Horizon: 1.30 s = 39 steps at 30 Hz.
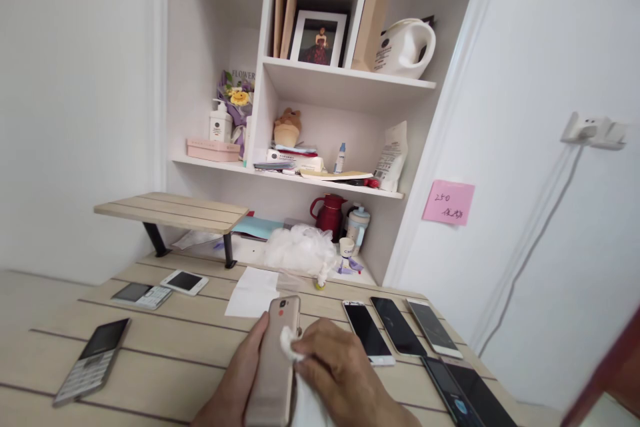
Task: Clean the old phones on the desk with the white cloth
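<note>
A gold smartphone stands tilted up at the front of the table, its back with the camera turned towards me. My left hand is closed around its left edge. Over the phone's right edge, my right hand pinches a white tissue that touches the phone's back. More of the tissue hangs below the right fingers. The phone's screen side is hidden from view.
Several smartphones lie on the right, among them a white-edged phone and a black phone. On the left are a keypad phone and a small white phone. Behind stand a small raised stand, white paper and a plastic bag.
</note>
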Each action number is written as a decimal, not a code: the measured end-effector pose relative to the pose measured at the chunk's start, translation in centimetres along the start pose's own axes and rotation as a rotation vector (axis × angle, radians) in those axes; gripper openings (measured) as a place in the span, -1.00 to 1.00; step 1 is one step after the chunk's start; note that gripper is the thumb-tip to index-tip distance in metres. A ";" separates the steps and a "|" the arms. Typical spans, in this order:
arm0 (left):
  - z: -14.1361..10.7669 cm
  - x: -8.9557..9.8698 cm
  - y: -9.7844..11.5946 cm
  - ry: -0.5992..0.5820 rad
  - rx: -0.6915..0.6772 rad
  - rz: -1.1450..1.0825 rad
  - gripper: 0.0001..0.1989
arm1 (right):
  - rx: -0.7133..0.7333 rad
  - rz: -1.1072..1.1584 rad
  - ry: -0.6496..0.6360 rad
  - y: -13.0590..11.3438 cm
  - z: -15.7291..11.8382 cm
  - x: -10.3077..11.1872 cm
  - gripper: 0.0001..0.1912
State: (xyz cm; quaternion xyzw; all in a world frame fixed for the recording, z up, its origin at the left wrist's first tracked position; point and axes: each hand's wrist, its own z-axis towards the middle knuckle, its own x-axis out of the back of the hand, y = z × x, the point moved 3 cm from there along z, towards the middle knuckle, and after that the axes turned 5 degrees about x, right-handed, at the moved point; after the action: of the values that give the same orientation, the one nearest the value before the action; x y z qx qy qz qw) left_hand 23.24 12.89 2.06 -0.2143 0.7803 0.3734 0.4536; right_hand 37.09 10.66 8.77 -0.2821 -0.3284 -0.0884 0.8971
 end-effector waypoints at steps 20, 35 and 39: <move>0.1 1.4 1.8 0.229 -0.317 -0.144 -0.59 | 0.024 -0.159 0.015 1.0 -1.9 -7.1 -0.73; -1.0 0.0 0.4 0.317 -0.322 -0.173 -0.55 | 0.137 -0.428 0.274 1.8 -3.1 -8.1 -0.85; -0.9 -0.5 0.1 0.191 -0.242 -0.176 -0.59 | 0.203 -0.351 0.291 1.7 -2.3 -7.0 -0.79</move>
State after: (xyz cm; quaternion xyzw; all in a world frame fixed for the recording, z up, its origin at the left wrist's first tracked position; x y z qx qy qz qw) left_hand 22.94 12.24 2.85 -0.3692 0.7475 0.4012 0.3793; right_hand 33.50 10.55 2.11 -0.1136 -0.2468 -0.2491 0.9296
